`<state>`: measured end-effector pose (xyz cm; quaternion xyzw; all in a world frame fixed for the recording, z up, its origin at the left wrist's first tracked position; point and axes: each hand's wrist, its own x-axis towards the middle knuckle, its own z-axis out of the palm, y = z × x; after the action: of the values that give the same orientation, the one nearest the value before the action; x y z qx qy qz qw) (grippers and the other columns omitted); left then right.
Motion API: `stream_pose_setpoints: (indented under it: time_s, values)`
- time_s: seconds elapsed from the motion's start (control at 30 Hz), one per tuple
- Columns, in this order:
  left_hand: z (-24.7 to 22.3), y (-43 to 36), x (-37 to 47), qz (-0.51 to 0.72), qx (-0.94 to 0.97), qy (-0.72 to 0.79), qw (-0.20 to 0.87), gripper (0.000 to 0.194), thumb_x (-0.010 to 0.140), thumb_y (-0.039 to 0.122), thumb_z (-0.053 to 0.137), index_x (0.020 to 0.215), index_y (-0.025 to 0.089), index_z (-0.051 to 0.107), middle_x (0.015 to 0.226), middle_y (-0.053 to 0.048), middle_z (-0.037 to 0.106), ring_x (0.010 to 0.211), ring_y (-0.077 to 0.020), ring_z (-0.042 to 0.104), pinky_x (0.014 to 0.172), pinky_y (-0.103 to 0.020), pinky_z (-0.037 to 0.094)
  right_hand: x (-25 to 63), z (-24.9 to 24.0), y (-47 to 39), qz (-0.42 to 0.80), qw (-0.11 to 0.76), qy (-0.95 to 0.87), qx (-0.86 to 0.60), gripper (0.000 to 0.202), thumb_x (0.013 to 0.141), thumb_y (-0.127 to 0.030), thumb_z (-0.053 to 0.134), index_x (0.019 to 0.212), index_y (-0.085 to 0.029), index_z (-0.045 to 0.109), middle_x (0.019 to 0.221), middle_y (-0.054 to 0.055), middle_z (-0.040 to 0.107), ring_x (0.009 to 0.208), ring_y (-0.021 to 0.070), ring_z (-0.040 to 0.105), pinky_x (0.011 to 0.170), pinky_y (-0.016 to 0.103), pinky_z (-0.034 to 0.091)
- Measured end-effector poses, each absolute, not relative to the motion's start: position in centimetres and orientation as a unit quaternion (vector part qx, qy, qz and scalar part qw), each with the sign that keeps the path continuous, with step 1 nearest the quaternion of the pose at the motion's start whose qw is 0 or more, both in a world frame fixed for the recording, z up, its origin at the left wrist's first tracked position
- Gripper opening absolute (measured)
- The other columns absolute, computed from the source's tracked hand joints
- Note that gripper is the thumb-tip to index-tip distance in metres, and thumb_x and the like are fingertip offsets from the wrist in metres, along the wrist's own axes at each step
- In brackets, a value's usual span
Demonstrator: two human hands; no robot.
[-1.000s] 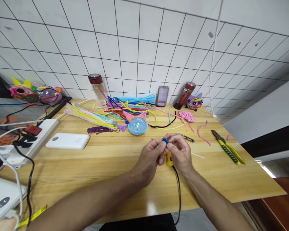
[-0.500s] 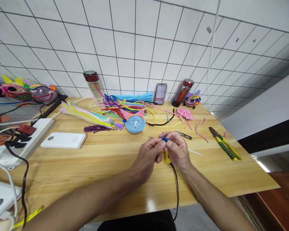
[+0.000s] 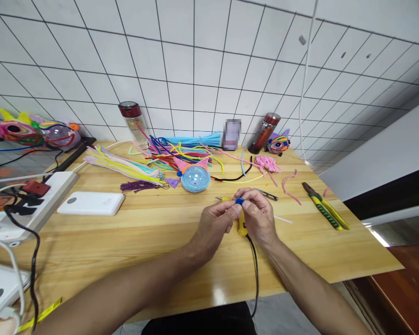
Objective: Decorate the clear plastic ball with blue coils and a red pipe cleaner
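A small dark blue piece (image 3: 239, 201) is pinched between the fingertips of both hands, above the middle of the wooden table (image 3: 153, 260). My left hand (image 3: 214, 228) grips it from the left, and my right hand (image 3: 260, 216) has it from the right. Under the hands lies a yellow tool (image 3: 242, 227) with a black cord, partly hidden by my fingers. Beyond them sits a clear blue-rimmed bowl shape (image 3: 195, 178) with pink ears (image 3: 185, 164) at its top.
Bundled pipe cleaners (image 3: 122, 164) spread along the back, near a glass bottle (image 3: 134, 123) and a red flask (image 3: 264, 133). Pliers (image 3: 324, 207) lie at the right. A white power bank (image 3: 91, 203) and a power strip (image 3: 52, 200) are on the left.
The view has shifted slightly. My hands keep their pinch on the blue piece, and more of the yellow tool shows beside my left fingers.
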<state>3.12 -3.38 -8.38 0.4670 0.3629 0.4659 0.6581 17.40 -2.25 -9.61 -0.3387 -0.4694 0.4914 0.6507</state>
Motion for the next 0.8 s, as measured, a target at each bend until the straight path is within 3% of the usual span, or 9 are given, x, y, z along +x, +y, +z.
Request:
stream_pose_setpoints:
  time_s: [0.23,0.4,0.53,0.63,0.8]
  values:
    - [-7.9,-2.9,2.7,0.476,0.566,0.38,0.555,0.027,0.089,0.042,0.068,0.078,0.019,0.075,0.064,0.003,0.051,0.064,-0.012,0.044,0.065,-0.029,0.037,18.0,-10.7,-2.1,0.414,0.653,-0.518,-0.366,0.01,0.089,-0.034,0.077,0.086,-0.025,0.075,0.1,0.005,0.07,0.091,0.0206,0.065,0.083,0.034,0.053]
    - [-8.1,-2.9,2.8,0.478,0.588,0.401,0.514,0.027,0.09,0.04,0.068,0.074,0.018,0.073,0.072,0.001,0.063,0.07,-0.0128,0.052,0.069,-0.028,0.041,17.9,-10.6,-2.2,0.392,0.639,-0.533,-0.393,0.015,0.09,-0.037,0.073,0.084,-0.024,0.071,0.088,0.002,0.065,0.083,0.0199,0.061,0.078,0.033,0.051]
    - [-8.6,-2.8,2.9,0.504,0.568,0.434,0.484,0.02,0.085,0.038,0.076,0.082,0.019,0.069,0.06,0.007,0.053,0.053,-0.0091,0.042,0.054,-0.025,0.033,17.8,-10.5,-2.2,0.404,0.633,-0.512,-0.417,0.018,0.088,-0.04,0.073,0.085,-0.023,0.069,0.088,0.002,0.066,0.082,0.0193,0.061,0.078,0.032,0.051]
    - [-9.3,-2.5,2.8,0.557,0.589,0.425,0.403,0.017,0.083,0.029,0.081,0.09,0.02,0.068,0.054,0.012,0.042,0.048,-0.0078,0.037,0.051,-0.023,0.031,17.7,-10.4,-2.2,0.404,0.628,-0.501,-0.437,0.02,0.088,-0.042,0.074,0.084,-0.023,0.069,0.086,0.002,0.068,0.081,0.0189,0.062,0.076,0.032,0.051]
    - [-9.9,-1.8,2.6,0.606,0.653,0.37,0.264,0.01,0.087,0.017,0.079,0.093,0.02,0.071,0.07,0.007,0.063,0.051,-0.0054,0.043,0.053,-0.02,0.036,17.6,-10.1,-2.3,0.409,0.612,-0.51,-0.444,0.02,0.088,-0.043,0.073,0.085,-0.023,0.07,0.08,0.0,0.068,0.076,0.0182,0.063,0.07,0.03,0.052]
